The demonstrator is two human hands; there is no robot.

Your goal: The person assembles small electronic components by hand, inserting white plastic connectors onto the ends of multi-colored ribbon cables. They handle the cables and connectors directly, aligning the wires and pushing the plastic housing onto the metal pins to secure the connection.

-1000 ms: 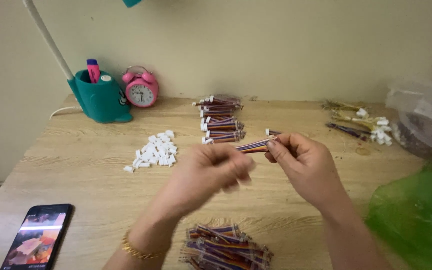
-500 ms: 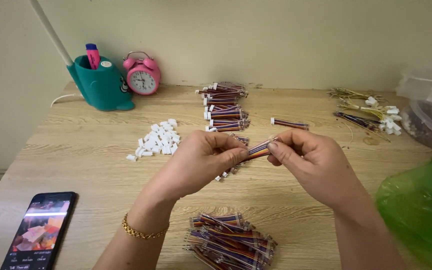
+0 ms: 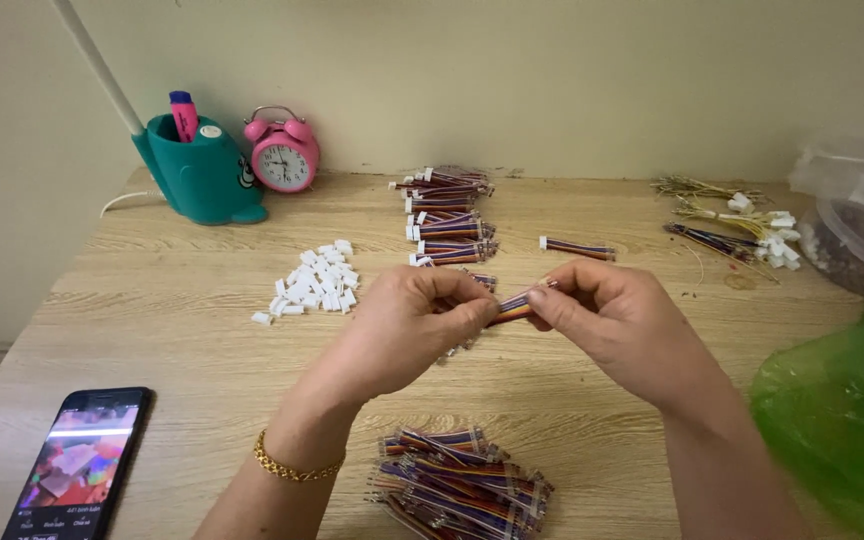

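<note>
near edge: heap of ribbon-wire bundles [image 3: 462,482], phone [image 3: 77,465] at left. centre: left hand [image 3: 407,325] and right hand [image 3: 617,320] pinch one multicoloured wire strip [image 3: 514,305] between them, as before. farther: white connectors [image 3: 314,285], finished rows [image 3: 447,215], pink clock [image 3: 282,152].

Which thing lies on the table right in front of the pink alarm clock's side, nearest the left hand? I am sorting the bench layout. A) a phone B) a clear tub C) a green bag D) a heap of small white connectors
D: the heap of small white connectors lies just beyond the left hand, on the table below the pink alarm clock.
</note>
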